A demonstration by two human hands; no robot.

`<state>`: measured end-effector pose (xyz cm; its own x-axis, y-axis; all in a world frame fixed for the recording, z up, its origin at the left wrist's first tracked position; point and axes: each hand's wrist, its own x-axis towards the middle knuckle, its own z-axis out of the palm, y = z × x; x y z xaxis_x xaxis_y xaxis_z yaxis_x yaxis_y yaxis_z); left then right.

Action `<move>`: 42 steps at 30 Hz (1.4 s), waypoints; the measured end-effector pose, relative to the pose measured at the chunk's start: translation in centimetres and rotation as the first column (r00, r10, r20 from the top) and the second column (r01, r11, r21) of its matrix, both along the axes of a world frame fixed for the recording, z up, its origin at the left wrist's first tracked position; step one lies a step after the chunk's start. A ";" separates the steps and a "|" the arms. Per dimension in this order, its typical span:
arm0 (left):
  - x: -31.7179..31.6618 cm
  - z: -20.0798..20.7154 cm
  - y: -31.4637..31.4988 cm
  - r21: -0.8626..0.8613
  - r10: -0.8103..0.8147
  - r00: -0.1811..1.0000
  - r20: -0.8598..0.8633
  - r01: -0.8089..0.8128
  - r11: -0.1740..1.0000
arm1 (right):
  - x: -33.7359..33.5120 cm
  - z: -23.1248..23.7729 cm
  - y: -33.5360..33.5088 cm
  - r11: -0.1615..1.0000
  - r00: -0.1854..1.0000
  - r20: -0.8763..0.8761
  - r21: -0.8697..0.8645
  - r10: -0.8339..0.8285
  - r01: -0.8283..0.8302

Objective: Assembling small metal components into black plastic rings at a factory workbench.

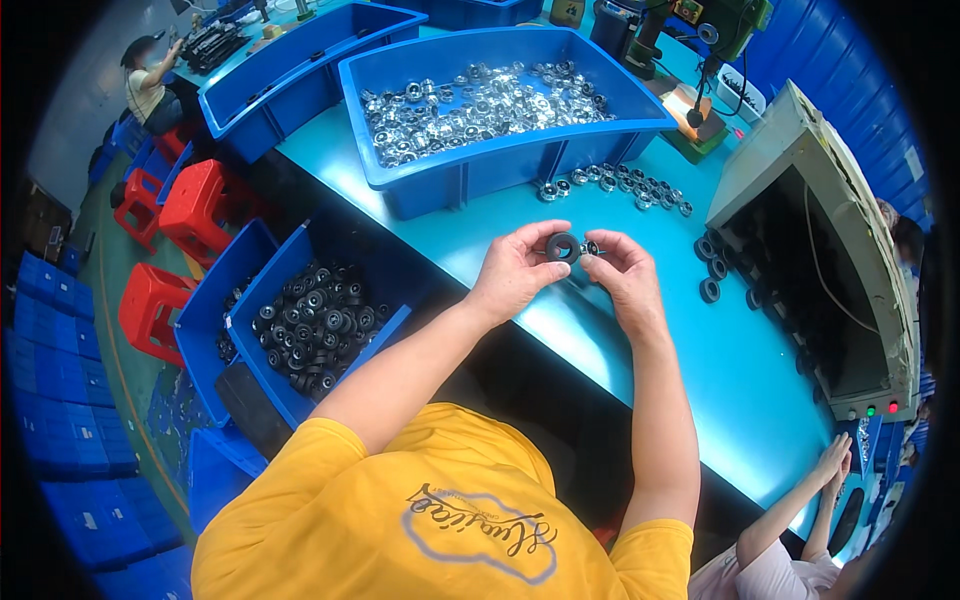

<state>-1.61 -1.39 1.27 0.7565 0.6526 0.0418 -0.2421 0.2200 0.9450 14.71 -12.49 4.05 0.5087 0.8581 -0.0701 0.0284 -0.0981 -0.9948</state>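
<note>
— Left hand (515,272)?
— Closed at the fingertips on a dark ring (563,247), round, matte, rubbery-looking, with a hole through the middle. Held up over the teal bench (690,350), just above its smooth, glossy top.

— And the right hand (622,277)?
— Pinched narrow on a small silvery metal piece (592,247), shiny, pressed right against the ring's side. Too small to tell its exact shape.

— Anything behind the hands?
— A deep blue plastic bin (480,170), straight-walled, half covered by a layer of bright metal bearings (480,105). A loose row of the same round metal parts (615,185) strewn on the bench just beside its front wall.

— Lower left?
— Another blue bin (262,375) below bench level, heaped with black rings (315,325), dull and round like the held one.

— To the right?
— A boxy beige machine (800,150) with a dark open mouth; a few black rings (712,268) lying apart in front of it. Red plastic stools (195,200) well off to the left, on the floor. Another person's hands (832,462) at the bench's near right edge.
</note>
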 end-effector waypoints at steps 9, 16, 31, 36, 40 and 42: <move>0.3 -0.1 -0.6 0.043 0.020 1.000 0.012 -0.021 0.999 | -0.1 0.3 -0.1 1.000 1.000 -0.011 -0.003 -0.017 0.017; 0.5 -0.2 -1.0 0.081 0.090 0.995 0.031 -0.092 0.992 | -0.5 0.8 -0.3 0.995 1.000 -0.018 0.094 -0.021 0.023; 0.7 -1.0 -1.1 0.208 0.150 0.985 0.081 -0.164 0.964 | -0.7 0.6 -0.5 0.996 0.993 0.079 0.014 0.083 -0.085; 0.4 -0.6 -1.0 0.215 0.132 0.989 0.059 -0.142 0.966 | -0.5 0.7 -0.5 0.997 0.952 -0.300 0.072 0.058 -0.038; 0.5 -0.9 -0.9 0.167 0.088 0.993 0.076 -0.100 0.981 | -0.1 0.2 -0.7 0.997 0.944 -0.324 -0.013 0.067 -0.076; 0.6 -0.9 -0.8 0.201 0.093 0.993 0.077 -0.107 0.974 | -0.7 0.1 -0.6 0.992 0.988 -0.126 -0.073 0.089 -0.098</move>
